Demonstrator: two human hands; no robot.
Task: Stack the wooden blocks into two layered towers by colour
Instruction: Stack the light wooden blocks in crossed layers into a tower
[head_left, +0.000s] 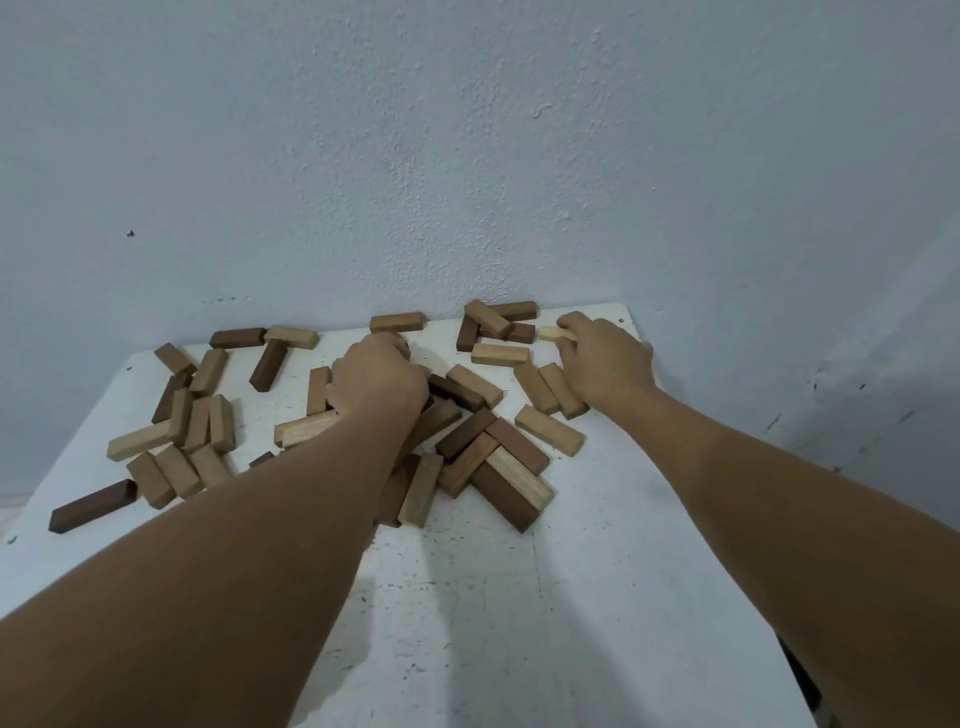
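Head view: your right hand (605, 364) pinched a pale block (551, 333) near the table's (597, 597) back edge, left hand (376, 382) curled into the loose central pile (467, 447), grip hidden; your forearm risked scattering unsorted blocks.

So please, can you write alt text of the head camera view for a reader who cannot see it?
Two bare arms reach over a white table strewn with light and dark wooden blocks, none stacked yet. The right hand pinches a pale block near the back edge; the left hand curls down into the middle pile. A grey wall stands behind.
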